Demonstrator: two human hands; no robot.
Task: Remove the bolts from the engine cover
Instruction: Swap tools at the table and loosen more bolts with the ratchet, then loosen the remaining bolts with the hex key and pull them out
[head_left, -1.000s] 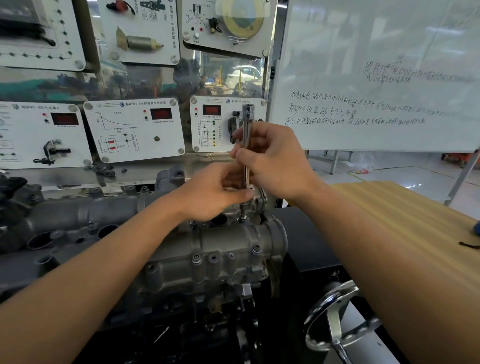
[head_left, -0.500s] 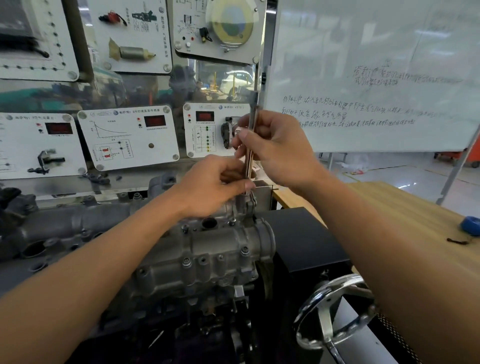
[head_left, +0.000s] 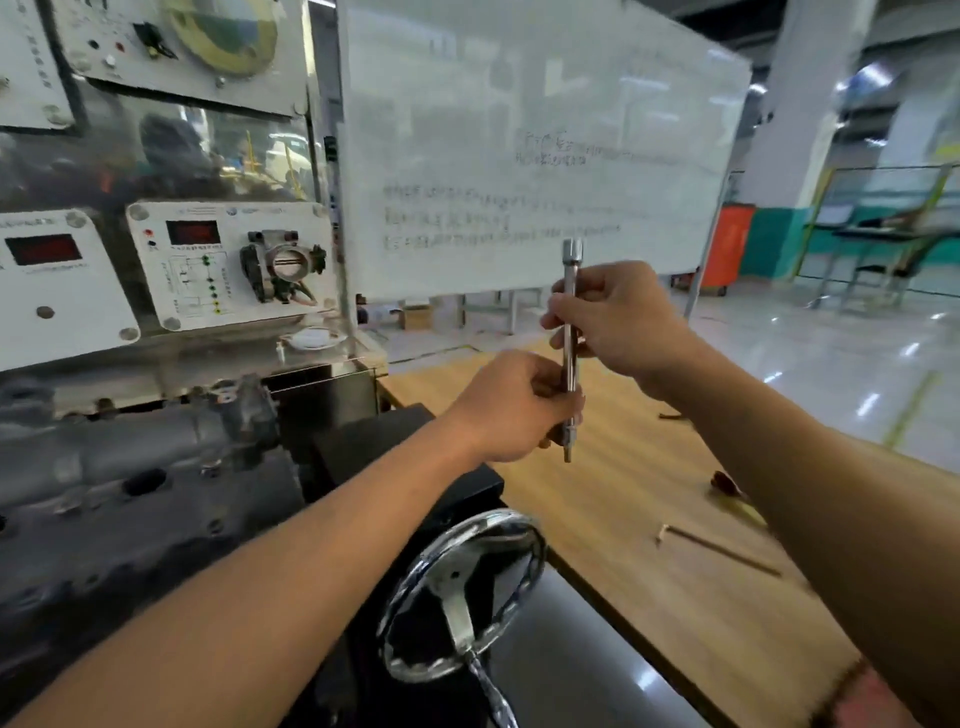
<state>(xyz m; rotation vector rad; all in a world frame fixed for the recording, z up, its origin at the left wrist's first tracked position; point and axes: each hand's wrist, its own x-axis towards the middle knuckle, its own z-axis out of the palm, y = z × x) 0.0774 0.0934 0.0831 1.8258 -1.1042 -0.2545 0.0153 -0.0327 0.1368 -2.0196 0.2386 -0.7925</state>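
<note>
Holding a long steel socket driver (head_left: 570, 358) upright above the wooden table (head_left: 649, 519), the right hand (head_left: 623, 322) pinches its shaft about midway while the left hand (head_left: 511, 408) is curled round its lower end, a thin tip poking out beneath the fist; whether that tip is a bolt is too small to tell. The grey engine cover (head_left: 130, 457) lies at the left, well apart from both hands, blurred, with dark round holes in its top. A chrome handwheel (head_left: 460, 618) stands below the hands, a whiteboard (head_left: 519, 130) behind them.
</note>
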